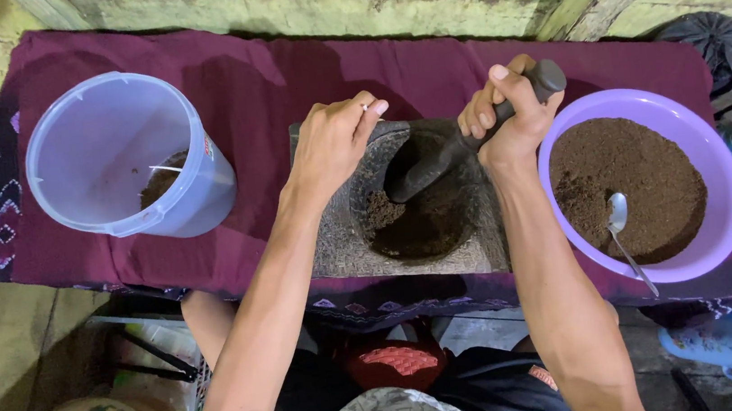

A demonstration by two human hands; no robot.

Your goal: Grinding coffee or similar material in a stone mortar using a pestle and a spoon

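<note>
Head view, looking straight down, was the only one supplied. A grey stone mortar (402,206) was seen standing on a low tabletop (262,80) draped in a maroon cloth, between two containers. The right hand (511,118) was clenched around the upper end of a dark stone pestle (459,146), whose rounded head was pressed into the bowl of the mortar. Dark brown powder (409,224) was seen lying in the bottom of that bowl, just below and beside the pestle's head. The left hand (332,141) was laid on the far left rim of the mortar, fingers curled over the edge, gripping nothing but the stone itself, apparently to steady it.

Just to the right of the mortar, a purple plastic bowl (709,147) was seen, filled with a broad bed of the same brown ground material, and a metal spoon (622,228) was resting in it with its handle pointing toward the near rim. Well apart to the left, a clear plastic bucket (107,160) was lying tilted, with only a little brown material at its bottom.

The step in hand was judged to be grinding: the charge in the mortar was being crushed. The next move was judged to call for downward pressure and a rocking stroke of the pestle, with the mortar kept braced.
</note>
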